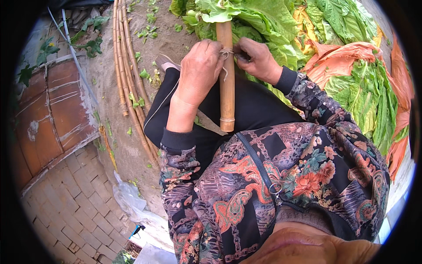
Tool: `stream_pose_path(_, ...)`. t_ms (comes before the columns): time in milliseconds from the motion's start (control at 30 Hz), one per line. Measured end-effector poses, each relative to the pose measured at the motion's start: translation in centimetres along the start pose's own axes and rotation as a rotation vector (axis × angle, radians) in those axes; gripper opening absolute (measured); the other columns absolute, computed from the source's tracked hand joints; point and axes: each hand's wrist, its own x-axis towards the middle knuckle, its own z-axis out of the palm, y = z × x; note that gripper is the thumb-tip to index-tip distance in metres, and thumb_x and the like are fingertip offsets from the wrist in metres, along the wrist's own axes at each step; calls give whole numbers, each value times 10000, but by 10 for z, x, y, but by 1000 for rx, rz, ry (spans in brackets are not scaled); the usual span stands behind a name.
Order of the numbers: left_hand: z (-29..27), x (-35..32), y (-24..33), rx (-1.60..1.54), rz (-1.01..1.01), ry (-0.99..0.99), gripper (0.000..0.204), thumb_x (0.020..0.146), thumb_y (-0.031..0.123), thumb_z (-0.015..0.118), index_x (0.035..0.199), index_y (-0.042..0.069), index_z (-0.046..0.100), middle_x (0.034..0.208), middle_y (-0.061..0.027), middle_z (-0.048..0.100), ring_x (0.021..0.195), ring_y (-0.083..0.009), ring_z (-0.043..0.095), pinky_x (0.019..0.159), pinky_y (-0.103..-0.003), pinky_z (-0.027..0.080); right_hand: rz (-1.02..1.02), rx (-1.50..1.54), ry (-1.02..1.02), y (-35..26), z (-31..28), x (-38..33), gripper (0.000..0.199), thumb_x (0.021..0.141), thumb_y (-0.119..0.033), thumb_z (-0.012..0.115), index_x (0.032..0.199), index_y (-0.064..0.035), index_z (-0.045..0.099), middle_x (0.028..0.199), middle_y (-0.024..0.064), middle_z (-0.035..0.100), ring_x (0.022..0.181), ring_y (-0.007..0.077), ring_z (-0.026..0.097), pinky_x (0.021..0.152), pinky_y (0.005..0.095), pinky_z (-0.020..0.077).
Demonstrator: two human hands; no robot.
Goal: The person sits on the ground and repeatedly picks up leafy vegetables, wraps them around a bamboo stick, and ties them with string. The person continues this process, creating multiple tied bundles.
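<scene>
A bamboo pole [227, 99] lies across my lap, its near end toward my body and its far end under the green leaves. Thin string [226, 52] is wrapped around it, with a short loose tail hanging down. On the pole's left side, my left hand [198, 66] is closed, its fingertips pinched at the string. My right hand [258, 60] is closed on the right side, fingers curled around the string where it leaves the pole. Large green leaves [268, 22] are heaped just beyond my hands; one broad leaf [218, 10] covers the pole's far end.
More bamboo poles [125, 66] lie on the dirt to my left, among leaf scraps. Orange sheeting [340, 59] wraps leaf piles at the right. A rusty metal panel [55, 119], brick paving [83, 198] and clear plastic [129, 200] are at the left.
</scene>
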Motion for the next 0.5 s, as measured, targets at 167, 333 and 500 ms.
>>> stream_pose_path(167, 1, 0, -8, -41, 53, -157, 112, 762, 43, 631, 864, 45, 583, 790, -108, 569, 774, -306, 578, 687, -384, 494, 3, 10, -12, 1, -2, -1, 182, 718, 37, 578, 892, 12, 529, 766, 132, 527, 656, 257, 553, 598, 308, 463)
stream_pose_path(333, 5, -17, -2, -245, -178, -12, 159, 765, -17, 600, 917, 30, 592, 855, -131, 591, 786, -309, 591, 693, -372, 492, 68, 157, 38, -5, 4, -8, 209, 732, 50, 563, 936, 22, 528, 848, 119, 538, 741, 216, 552, 675, 298, 464)
stream_pose_path(500, 17, -25, -3, -457, -315, 102, 212, 786, -83, 519, 969, 9, 577, 933, -141, 591, 823, -297, 605, 727, -347, 488, 48, 151, 128, -4, 14, -19, 219, 750, 52, 554, 968, 30, 537, 894, 120, 555, 794, 213, 559, 723, 292, 467)
